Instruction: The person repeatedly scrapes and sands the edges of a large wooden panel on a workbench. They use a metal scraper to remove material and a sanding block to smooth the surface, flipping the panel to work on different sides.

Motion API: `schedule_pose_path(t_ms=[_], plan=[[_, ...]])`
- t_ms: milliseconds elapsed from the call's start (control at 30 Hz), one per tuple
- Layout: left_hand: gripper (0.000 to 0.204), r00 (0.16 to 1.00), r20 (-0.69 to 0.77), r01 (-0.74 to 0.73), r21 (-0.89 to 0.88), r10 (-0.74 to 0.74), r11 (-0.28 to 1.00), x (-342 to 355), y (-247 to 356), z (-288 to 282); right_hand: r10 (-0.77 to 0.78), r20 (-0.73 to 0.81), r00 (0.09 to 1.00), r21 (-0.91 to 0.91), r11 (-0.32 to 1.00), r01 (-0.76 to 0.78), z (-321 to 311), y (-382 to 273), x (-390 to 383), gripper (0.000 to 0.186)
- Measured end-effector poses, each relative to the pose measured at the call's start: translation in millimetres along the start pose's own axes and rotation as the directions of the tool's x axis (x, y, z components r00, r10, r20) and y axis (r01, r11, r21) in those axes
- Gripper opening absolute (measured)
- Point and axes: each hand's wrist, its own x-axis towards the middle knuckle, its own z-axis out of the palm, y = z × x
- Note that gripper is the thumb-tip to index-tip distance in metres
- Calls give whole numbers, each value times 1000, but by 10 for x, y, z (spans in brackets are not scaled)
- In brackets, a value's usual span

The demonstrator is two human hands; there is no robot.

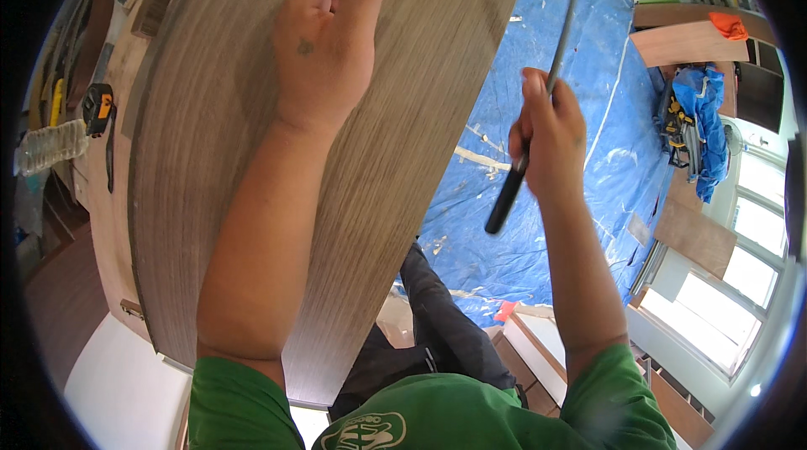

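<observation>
My right hand (551, 126) is wrapped around a long, thin grey file (563, 34), near where its shank meets the black handle (507, 198). The file slants over the blue sheet, its far end pointing up and away from me. A large wood-grain panel (378, 113), grey-brown and flat, stretches in front of me on the left. Over that panel my left hand (332, 46) is loosely closed, thumb lying along bent fingers; nothing shows in it. Its inner side is partly hidden, and whether it touches the panel I cannot tell.
A blue plastic sheet (530, 240) covers the floor on the right, with scraps on it. Along the panel's left side lie a black-and-orange tape measure (98, 109) and a clear plastic bottle (52, 147). Boards, tools and an orange cloth (728, 26) are at the right.
</observation>
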Motion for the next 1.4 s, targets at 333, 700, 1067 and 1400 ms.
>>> schedule_pose_path(t_ms=[333,700,1067,1400], plan=[[45,990,-52,139,200,-132,970,-4,397,65,54,66,996,147,987,-63,345,160,475,47],[44,1000,11,27,86,-28,996,-20,231,43,112,196,974,87,988,-131,2,632,-943,38],[47,998,-28,55,207,-51,977,-91,436,87,215,310,926,-97,976,-194,-151,455,-1235,25],[45,998,-42,39,54,-37,998,-40,156,-3,335,287,898,-198,937,-287,59,376,-1183,34]])
